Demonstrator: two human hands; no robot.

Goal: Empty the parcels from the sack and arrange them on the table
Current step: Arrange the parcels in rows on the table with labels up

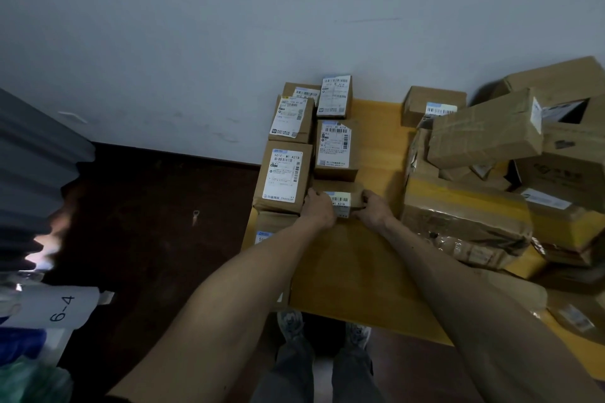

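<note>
While both forearms stretch out over the worktop, the left hand and the right hand each grip one end of a small parcel. Their fingers curl round it, and the fingertips are hidden behind the backs of the hands. The small parcel sits low between them; whether it rests on the worktop or is held just above it cannot be told. Its label is partly covered by the left hand, so only a barcode and a few characters show.

Beyond the hands, labelled parcels lie in two rows running to the wall. A tall parcel lies just left of the left hand's fingers, and a second parcel lies straight ahead of the small parcel. Three further parcels sit behind those, their print too small to read. Under the left forearm a low parcel is mostly hidden, its label cut off.

To the right of the right hand rises a jumbled heap of boxes, with a taped box nearest the wrist. The heap runs off the frame edge. Far left of the left hand, over the dark floor, a white item marked "6-4" is partly cut off and hard to identify.
</note>
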